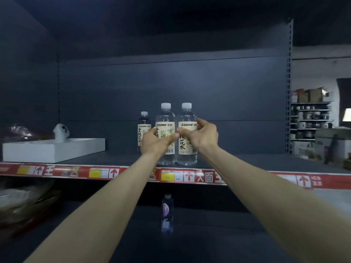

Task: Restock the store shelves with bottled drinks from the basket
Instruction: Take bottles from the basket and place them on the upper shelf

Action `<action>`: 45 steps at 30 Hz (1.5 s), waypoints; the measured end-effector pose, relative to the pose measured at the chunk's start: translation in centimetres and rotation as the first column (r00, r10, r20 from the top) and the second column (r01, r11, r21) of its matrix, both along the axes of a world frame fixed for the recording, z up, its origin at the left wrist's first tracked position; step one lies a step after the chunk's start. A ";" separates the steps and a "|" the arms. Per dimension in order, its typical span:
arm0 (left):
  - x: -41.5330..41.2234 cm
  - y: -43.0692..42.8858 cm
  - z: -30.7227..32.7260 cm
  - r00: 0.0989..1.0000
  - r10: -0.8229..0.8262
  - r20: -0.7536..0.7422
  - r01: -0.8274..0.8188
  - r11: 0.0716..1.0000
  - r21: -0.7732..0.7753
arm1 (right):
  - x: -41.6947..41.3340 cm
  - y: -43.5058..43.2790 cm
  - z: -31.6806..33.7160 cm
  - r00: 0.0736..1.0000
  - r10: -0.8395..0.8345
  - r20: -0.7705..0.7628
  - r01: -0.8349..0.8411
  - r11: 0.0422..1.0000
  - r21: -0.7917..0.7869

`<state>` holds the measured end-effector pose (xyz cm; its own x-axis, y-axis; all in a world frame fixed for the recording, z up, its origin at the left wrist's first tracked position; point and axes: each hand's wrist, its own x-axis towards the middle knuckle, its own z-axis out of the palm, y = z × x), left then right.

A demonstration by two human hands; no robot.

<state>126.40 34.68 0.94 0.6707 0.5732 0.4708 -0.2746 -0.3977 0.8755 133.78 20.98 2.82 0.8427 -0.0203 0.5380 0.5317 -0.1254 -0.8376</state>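
A small purple-labelled bottle (167, 213) is standing on the lower shelf (209, 236). On the upper shelf (247, 165), the left hand (154, 142) is gripping the middle bottle (165, 118), the right hand (202, 135) is pinching the right bottle (187, 149) beside it, and a third bottle (144, 128) is standing just behind.

The left hand (155, 142) wraps over the lower label of the middle bottle (165, 118) and hides the foot of the back bottle (144, 122) behind it. The right hand (201, 135) covers the upper characters on the right bottle (187, 118). Both forearms (106, 205) run off the bottom edge. The tags on the price strip (190, 176) are too blurred to read, as is the low bottle's (167, 213) label. The bags (22, 202) at left are smeared and cut by the edge. What the white lump (60, 130) is, I can't tell, nor the goods on the far shelves (311, 118).
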 end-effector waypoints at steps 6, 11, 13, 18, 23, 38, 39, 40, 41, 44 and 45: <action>-1.7 0.2 -0.6 0.981 -0.063 -0.183 0.093 0.983 0.158 | -2.9 -2.1 -0.9 0.998 0.055 -0.014 -0.057 0.963 -0.264; -2.7 1.8 -3.5 0.956 0.098 -0.277 0.076 0.829 0.554 | -3.5 -4.4 -3.7 0.999 0.047 -0.028 -0.054 0.860 -0.508; -2.4 1.9 -3.4 0.958 0.106 -0.268 0.058 0.840 0.539 | -3.4 -4.0 -4.0 1.000 0.000 -0.002 -0.001 0.851 -0.525; -0.7 2.5 -2.4 0.933 0.140 -0.331 0.069 0.834 0.547 | -2.5 -2.3 -3.5 0.985 -0.166 0.038 0.158 0.808 -0.567; 2.3 4.1 -2.0 0.913 0.166 -0.373 0.078 0.826 0.558 | -0.6 -0.7 -3.3 0.983 -0.185 -0.004 0.147 0.793 -0.591; 9.1 6.7 -1.3 0.838 0.233 -0.492 0.108 0.814 0.571 | 4.5 3.5 -2.3 0.993 -0.115 -0.006 0.080 0.726 -0.683; 9.4 6.9 -1.4 0.839 0.227 -0.495 0.107 0.822 0.560 | 4.8 3.6 -2.4 0.994 -0.112 -0.003 0.079 0.723 -0.686; 9.9 7.1 -1.4 0.833 0.226 -0.504 0.103 0.833 0.544 | 5.0 3.6 -2.4 0.994 -0.113 -0.001 0.080 0.719 -0.690; 10.2 7.2 -1.4 0.829 0.229 -0.510 0.097 0.840 0.533 | 5.3 3.7 -2.5 0.994 -0.112 -0.002 0.079 0.713 -0.696; 10.6 7.3 -1.3 0.820 0.241 -0.519 0.094 0.838 0.537 | 5.8 3.9 -2.7 0.995 -0.097 0.019 0.080 0.671 -0.737; 10.5 7.2 -1.3 0.819 0.240 -0.521 0.099 0.836 0.540 | 5.8 4.0 -2.7 0.995 -0.096 0.020 0.079 0.664 -0.743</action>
